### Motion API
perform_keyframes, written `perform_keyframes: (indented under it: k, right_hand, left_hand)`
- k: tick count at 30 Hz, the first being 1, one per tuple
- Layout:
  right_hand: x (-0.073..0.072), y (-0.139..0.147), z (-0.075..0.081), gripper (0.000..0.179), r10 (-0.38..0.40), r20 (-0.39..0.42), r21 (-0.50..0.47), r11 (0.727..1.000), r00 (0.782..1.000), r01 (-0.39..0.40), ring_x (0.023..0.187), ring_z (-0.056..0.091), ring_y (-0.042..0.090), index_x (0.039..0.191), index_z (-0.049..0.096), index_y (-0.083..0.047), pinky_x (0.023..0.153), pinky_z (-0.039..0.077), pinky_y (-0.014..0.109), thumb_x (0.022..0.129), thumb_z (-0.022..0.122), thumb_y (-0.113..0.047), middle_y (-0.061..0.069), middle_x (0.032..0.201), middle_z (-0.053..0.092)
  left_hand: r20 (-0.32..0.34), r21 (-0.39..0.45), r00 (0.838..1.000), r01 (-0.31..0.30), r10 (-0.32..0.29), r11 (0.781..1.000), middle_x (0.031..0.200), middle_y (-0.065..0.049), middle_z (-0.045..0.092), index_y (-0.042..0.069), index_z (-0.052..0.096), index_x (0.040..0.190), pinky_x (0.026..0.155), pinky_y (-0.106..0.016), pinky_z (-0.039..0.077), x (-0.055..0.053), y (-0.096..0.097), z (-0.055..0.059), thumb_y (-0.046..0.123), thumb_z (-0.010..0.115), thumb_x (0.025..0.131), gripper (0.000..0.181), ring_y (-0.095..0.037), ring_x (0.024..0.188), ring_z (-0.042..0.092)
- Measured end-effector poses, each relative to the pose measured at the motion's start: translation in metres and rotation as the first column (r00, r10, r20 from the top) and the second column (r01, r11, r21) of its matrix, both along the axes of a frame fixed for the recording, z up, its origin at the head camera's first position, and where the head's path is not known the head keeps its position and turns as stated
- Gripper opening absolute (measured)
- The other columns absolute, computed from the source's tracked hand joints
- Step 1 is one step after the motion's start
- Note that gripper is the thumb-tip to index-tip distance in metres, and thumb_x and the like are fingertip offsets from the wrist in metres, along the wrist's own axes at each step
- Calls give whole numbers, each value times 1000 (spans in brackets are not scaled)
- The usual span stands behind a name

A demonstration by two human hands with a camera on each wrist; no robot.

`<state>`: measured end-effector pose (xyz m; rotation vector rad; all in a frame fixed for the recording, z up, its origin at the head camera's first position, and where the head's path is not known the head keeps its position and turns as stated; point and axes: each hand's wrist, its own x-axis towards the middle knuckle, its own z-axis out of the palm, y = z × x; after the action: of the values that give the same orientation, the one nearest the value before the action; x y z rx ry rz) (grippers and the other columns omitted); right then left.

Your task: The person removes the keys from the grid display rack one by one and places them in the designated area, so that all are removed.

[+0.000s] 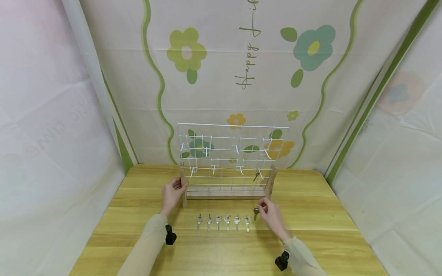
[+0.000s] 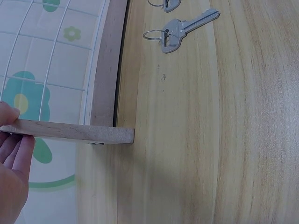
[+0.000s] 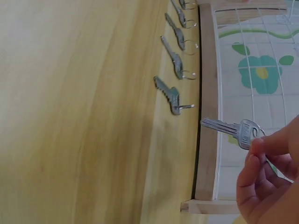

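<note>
A white wire grid rack [image 1: 230,159] with several hooks stands in a wooden frame. My left hand [image 1: 171,195] grips the frame's left upright [image 1: 184,193], thumb on one side and fingers on the other in the left wrist view. My right hand [image 1: 271,214] pinches a silver key [image 3: 245,132] by its ring end, off the table in front of the rack's right side; its blade points away from the fingers. Several keys with small rings lie in a row, including one [image 2: 175,39] in the left wrist view. A dark key-like shape [image 1: 256,176] shows by the lower right hook.
The wooden table [image 1: 221,253] carries everything. Behind it hangs a flowered cloth [image 1: 214,92], with more cloth on both sides. A wooden bar [image 1: 224,193] runs along the rack's bottom, and the right upright [image 1: 271,182] stands beyond my right hand.
</note>
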<state>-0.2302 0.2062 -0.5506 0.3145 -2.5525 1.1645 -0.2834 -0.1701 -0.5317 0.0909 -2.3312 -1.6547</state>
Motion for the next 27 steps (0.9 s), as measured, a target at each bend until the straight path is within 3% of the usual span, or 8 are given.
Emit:
perform_keyframes:
  k: [6,11,27]
  right_hand:
    - [3,5,-8,5,7,168,67,998,986,-18,62,55,3,85,65,-1,51,48,15,89,66,2,7,78,68]
    - [1,7,-14,6,8,243,127,991,970,-40,68,55,7,86,64,-4,54,47,15,90,66,1,3,79,66]
    - [-11,8,-24,6,51,239,188,977,970,-98,68,51,5,86,66,-5,58,44,16,90,66,0,2,78,65]
  left_hand:
    - [-5,-7,1000,-4,4,1000,120,-30,66,-9,63,122,93,-40,61,-1,-1,-3,2,72,88,36,-41,112,67]
    - [-13,-7,1000,-6,6,1000,120,-31,66,-9,63,122,93,-41,61,-2,-1,-4,3,71,88,37,-41,112,67]
    - [-13,11,1000,-5,6,1000,120,-31,66,-9,63,122,93,-41,61,-2,-1,-3,1,72,88,37,-41,112,67]
